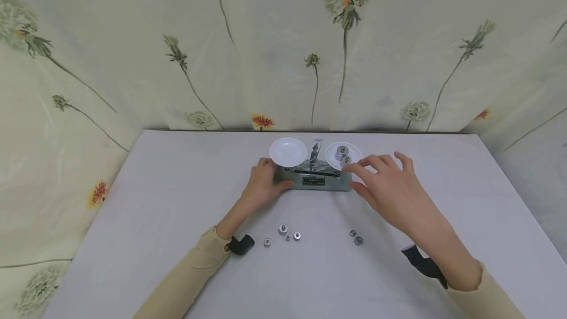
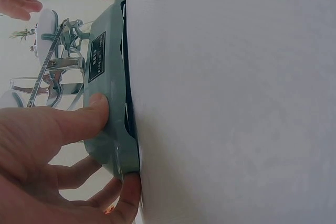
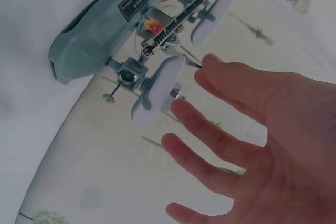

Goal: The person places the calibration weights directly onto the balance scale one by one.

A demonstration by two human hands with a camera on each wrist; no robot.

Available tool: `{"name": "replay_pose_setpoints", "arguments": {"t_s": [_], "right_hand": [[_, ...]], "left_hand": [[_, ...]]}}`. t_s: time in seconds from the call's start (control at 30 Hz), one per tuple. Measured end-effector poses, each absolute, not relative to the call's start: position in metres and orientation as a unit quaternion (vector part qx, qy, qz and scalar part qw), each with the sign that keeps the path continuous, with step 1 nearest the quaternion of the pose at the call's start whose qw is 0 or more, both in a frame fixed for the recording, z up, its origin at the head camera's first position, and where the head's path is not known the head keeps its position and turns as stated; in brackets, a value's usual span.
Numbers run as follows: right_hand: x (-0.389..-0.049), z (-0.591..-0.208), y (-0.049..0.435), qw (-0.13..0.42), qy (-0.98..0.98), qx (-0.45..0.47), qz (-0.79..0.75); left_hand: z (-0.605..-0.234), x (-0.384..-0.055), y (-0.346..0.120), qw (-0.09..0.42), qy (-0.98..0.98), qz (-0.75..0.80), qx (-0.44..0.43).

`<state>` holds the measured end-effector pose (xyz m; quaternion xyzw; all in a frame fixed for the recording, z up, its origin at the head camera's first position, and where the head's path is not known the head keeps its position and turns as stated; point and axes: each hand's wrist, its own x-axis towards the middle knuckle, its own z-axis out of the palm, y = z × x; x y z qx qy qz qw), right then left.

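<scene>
A green tray balance (image 1: pixel 338 184) with two white pans stands near the back of the table. My left hand (image 1: pixel 262 184) grips the left end of its base, thumb on the front face, as the left wrist view (image 2: pixel 79 140) of the hand confirms. The left pan (image 1: pixel 288 152) bears nothing. On the right pan (image 1: pixel 331 160) stand a larger metal weight (image 1: pixel 342 151) and a smaller one (image 1: pixel 346 160). My right hand (image 1: pixel 394 193) hovers at that pan's front edge, fingertips close by the smaller weight. In the right wrist view its thumb and fingers are spread apart, holding nothing.
Several metal weights (image 1: pixel 283 229) of different sizes lie on the table in front of the balance, left of centre. Two more weights (image 1: pixel 358 240) lie farther right. Flower-printed cloth (image 1: pixel 266 63) hangs behind the table's back edge (image 1: pixel 212 131).
</scene>
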<state>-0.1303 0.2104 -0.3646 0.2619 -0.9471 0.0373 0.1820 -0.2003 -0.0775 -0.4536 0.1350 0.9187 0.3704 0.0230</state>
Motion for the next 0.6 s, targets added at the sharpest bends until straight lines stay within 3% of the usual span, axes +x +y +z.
{"name": "replay_pose_setpoints", "arguments": {"t_s": [0.6], "right_hand": [[-0.118, -0.37, 0.207, 0.131, -0.959, 0.251, 0.009]], "left_hand": [[-0.452, -0.199, -0.077, 0.022, 0.919, 0.369, 0.136]]}}
